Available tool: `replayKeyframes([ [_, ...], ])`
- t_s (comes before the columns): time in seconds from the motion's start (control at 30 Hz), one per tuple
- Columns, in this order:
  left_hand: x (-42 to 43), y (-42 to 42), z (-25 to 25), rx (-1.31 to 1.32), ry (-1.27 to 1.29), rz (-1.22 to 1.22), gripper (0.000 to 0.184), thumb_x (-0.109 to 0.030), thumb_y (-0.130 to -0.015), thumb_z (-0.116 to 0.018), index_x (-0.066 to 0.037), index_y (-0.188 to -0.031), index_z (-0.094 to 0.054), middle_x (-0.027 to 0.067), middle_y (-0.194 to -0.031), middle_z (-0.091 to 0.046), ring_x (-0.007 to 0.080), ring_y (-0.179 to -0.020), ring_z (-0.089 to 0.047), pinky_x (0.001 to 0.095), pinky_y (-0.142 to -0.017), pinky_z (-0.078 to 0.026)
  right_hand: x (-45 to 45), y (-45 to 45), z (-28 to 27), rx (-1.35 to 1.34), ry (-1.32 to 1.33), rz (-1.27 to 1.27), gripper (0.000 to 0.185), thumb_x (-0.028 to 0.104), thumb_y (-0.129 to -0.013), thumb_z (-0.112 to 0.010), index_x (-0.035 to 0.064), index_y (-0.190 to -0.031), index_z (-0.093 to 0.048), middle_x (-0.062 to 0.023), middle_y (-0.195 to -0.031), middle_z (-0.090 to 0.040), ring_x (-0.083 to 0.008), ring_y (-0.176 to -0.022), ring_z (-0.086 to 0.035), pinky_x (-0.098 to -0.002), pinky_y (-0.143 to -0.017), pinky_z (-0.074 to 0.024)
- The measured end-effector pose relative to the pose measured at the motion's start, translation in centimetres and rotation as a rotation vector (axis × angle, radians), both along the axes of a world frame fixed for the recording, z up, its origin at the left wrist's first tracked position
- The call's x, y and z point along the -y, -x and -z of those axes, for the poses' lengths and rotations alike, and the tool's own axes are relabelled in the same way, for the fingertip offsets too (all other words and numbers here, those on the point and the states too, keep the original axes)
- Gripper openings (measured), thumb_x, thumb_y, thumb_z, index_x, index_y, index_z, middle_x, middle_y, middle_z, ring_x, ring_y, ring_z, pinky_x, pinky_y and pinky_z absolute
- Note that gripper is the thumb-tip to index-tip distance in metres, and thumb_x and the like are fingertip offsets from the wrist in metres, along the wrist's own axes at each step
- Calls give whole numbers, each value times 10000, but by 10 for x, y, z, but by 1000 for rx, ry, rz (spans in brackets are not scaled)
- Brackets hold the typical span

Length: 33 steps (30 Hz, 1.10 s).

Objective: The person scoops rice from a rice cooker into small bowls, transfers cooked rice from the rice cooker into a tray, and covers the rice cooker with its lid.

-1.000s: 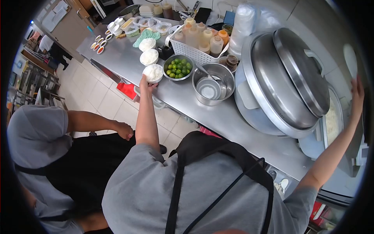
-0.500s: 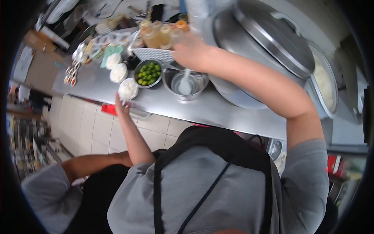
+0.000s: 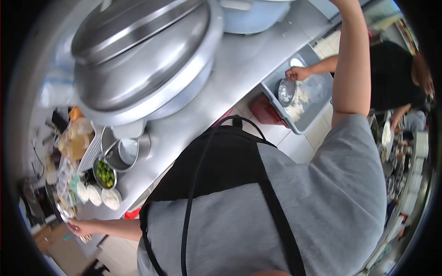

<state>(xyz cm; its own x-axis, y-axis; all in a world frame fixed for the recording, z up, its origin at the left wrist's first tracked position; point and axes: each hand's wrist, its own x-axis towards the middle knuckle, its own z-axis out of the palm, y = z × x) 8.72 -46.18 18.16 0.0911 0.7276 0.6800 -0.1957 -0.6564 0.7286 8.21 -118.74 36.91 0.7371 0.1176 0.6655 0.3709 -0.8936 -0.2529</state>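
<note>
My left hand (image 3: 82,227) is at the far left, by the table's end, next to several small white spoons (image 3: 65,212). Its fingers look curled; whatever they hold is too small to make out. My right arm reaches up past the top edge, with the hand out of view. To the left stand a steel pot (image 3: 123,154) with a ladle, a bowl of green limes (image 3: 105,175) and several white bowls (image 3: 111,198) with white contents. A large lidded steel pot (image 3: 147,69) fills the upper left of the view.
On the floor at right is a grey bin (image 3: 317,103) of white rice; another person's hand (image 3: 298,73) holds a metal bowl (image 3: 287,91) in it. Beside it sits a red container (image 3: 267,110). Sauce bottles (image 3: 76,145) stand at left on the steel table (image 3: 251,69). Shelves line the right.
My view has swung to the right. My left hand has left the white bowl for the spoons. My right hand has moved from the sauce bottles up out of view.
</note>
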Motion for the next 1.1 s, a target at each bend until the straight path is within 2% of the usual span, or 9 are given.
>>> replayKeyframes([
  [0.27,293,-47,-92,34,-214,542,245,-136,-835,-553,52,-987,-590,138,-1056,-572,202,-951,-550,287,-837,-450,136,121,146,-93,-278,456,292,227,-773,-607,1,-958,-615,-37,-843,-627,-96,-768,-562,-230,-698,-435],
  [0.43,460,-25,-87,12,-419,1142,273,-84,-871,-421,97,-1045,-529,198,-1119,-522,288,-1068,-494,358,-922,-411,239,175,280,-407,-1057,656,321,308,-790,-611,15,-919,-627,-43,-765,-612,-94,-669,-544,-222,-603,-429],
  [0.53,534,-20,-69,-177,-642,1378,281,-79,-831,-459,74,-1053,-537,194,-1134,-525,284,-1090,-482,384,-963,-343,307,228,403,-462,-765,1113,218,256,-737,-604,55,-799,-659,-45,-598,-595,-107,-534,-544,-265,-533,-434],
  [0.63,616,-22,-53,-381,-648,1520,284,-25,-776,-529,30,-1052,-565,164,-1121,-543,267,-1076,-495,355,-947,-335,329,247,468,-331,-669,1403,183,224,-738,-583,78,-816,-663,-108,-727,-640,-246,-706,-623,-359,-641,-472],
  [0.87,745,-42,-26,-445,-903,1346,308,-13,-760,-563,0,-1068,-568,145,-1148,-534,272,-1106,-476,355,-950,-330,378,178,535,-410,-271,1348,174,158,-758,-552,116,-912,-621,-92,-935,-590,-307,-886,-541,-413,-752,-427],
  [0.93,762,-45,-22,-454,-923,1327,295,-15,-759,-563,6,-1053,-572,147,-1147,-534,277,-1097,-477,362,-936,-338,385,171,495,-277,-215,1421,151,141,-766,-539,94,-900,-588,-96,-909,-552,-292,-887,-503,-411,-790,-395],
  [1.0,770,-45,-15,-494,-987,1294,280,-19,-758,-559,13,-1036,-576,154,-1142,-535,284,-1076,-482,374,-920,-346,389,176,477,396,-533,1781,116,132,-798,-506,45,-847,-566,-90,-829,-534,-252,-854,-497,-367,-787,-391],
  [1.07,776,-44,-2,-513,-1002,1317,255,-28,-757,-558,24,-1006,-582,160,-1124,-541,297,-1049,-490,378,-904,-354,391,216,530,947,-749,1813,160,150,-826,-485,3,-813,-547,-89,-779,-530,-224,-802,-519,-357,-735,-410],
  [1.1,778,-42,4,-544,-997,1348,244,-33,-757,-558,28,-991,-586,161,-1116,-544,303,-1048,-490,380,-903,-355,377,239,565,848,-1164,1942,169,144,-836,-472,-5,-830,-551,-97,-776,-538,-224,-770,-533,-360,-711,-419],
])
